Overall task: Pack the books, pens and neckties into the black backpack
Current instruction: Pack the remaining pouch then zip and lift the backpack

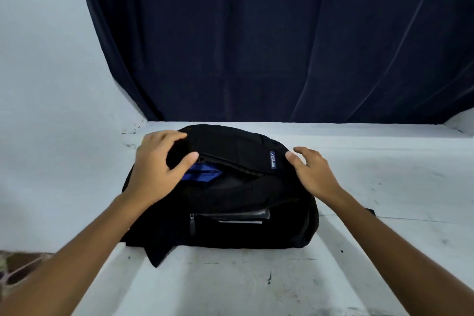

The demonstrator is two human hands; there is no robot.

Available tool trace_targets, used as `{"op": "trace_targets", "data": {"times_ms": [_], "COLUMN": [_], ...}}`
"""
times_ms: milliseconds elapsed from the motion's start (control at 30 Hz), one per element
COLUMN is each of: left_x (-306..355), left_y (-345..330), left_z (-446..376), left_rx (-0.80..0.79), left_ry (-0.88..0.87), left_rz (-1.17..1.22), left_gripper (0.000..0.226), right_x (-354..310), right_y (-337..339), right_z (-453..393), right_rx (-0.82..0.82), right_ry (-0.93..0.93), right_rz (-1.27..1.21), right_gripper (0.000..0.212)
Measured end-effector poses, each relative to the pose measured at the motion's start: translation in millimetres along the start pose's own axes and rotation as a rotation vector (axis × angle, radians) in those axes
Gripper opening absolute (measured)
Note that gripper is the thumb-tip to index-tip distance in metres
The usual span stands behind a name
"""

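Dark curtain (282,33) hangs behind the white desk (384,187), where the soft, floppy black backpack (230,200) lies in the middle, left hand (159,159) gripping its flap at 10 o'clock, right hand (311,170) loose at 2 o'clock.

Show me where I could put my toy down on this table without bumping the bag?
Bare table lies right of the backpack, past the right hand. There is also bare table in front of the bag, between the two forearms, and a thin strip behind it by the curtain. The middle is crowded: the bag, with the left hand gripping its flap.
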State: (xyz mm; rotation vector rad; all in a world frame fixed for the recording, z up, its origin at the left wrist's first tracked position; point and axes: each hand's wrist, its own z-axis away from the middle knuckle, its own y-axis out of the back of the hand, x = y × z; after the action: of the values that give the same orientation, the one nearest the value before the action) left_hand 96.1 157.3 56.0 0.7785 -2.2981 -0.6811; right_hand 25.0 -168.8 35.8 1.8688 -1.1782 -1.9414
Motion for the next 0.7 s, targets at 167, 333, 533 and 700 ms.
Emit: {"op": "trace_targets", "data": {"times_ms": [167,333,533,700], "left_x": [-47.9,-42.7,-2.6,2.0], "left_y": [13.8,12.3,16.8,16.6], "left_z": [40.7,45.8,17.0,-1.0], "left_rx": [-0.071,-0.066,-0.101,-0.439], "left_ry": [0.33,0.283,-0.362,-0.332], "left_rz": [0.151,0.099,-0.011,-0.151], "left_gripper": [0.074,0.067,0.031,0.054], "right_x": [15.4,12.8,-37.6,-79.6], "right_y": [-7.6,-22.5,-18.9,-39.9], "right_z": [-6.5,-5.8,26.7,57.8], "right_rx": [-0.111,-0.016,0.181,-0.323], "right_ry": [-0.108,0.002,0.622,0.794], "right_rz": [-0.164,0.097,-0.151,-0.043], "right_gripper": [0.054,0.061,0.023,0.028]}}
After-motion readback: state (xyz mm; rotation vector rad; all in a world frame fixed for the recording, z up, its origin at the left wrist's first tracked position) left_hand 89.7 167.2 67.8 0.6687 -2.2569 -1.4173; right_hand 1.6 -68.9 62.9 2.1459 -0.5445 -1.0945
